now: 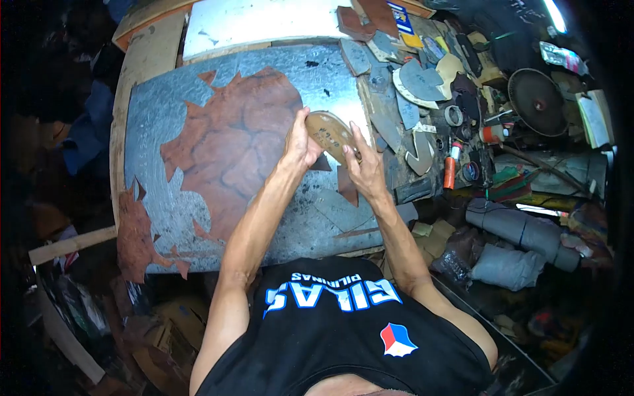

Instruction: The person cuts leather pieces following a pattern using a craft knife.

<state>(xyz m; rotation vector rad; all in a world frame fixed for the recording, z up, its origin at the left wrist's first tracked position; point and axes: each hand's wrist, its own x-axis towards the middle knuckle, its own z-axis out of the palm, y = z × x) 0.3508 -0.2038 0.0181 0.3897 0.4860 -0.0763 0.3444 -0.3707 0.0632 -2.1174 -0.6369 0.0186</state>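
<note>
The desk (165, 132) in front of you carries a grey metal sheet, and on it lies the big brown leather hide (231, 145), already cut with many pointed notches along its edges. The hide hangs partly over the near left edge of the desk; if your elbow pushes it, I think it can slide and pull more of itself down.

At the right side, the pile of grey and brown cut pieces (409, 92) lies very near your work. One of them can get under the leather or be swept off the desk if you move your right arm wide. The orange bottle (451, 168) stands just beside this pile and could tip over.

The oval brown pattern piece (328, 132) is between your two hands, at the right edge of the hide, and it looks a little lifted from the sheet. Your left hand (302, 142) presses its left end with curled fingers. Your right hand (364, 165) pinches its lower right edge; whether a small tool is in this grip, I cannot tell. If one hand loosens, the pattern can turn, and any outline would then come wrong on the leather.
</note>
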